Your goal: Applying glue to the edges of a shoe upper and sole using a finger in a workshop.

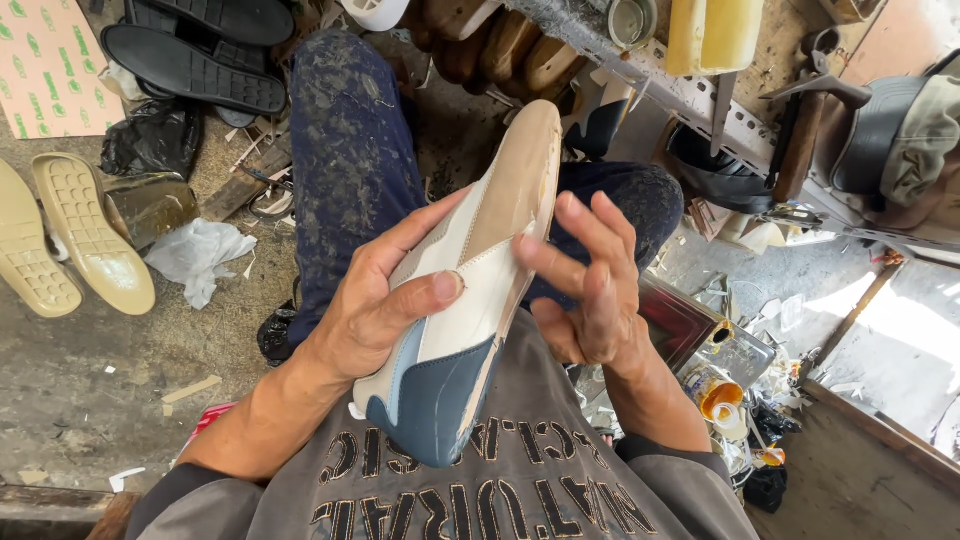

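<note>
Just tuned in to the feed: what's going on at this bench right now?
A seated person holds an unfinished shoe upper, white, tan and blue, above their lap. The left hand grips its side, thumb across the white panel. The right hand touches the opposite edge with spread fingers. Two tan soles lie on the floor.

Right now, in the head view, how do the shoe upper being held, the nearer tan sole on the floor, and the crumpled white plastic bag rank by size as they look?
Largest to smallest:
1. Shoe upper, though it is nearest the camera, which inflates it.
2. Tan sole.
3. White plastic bag.
</note>
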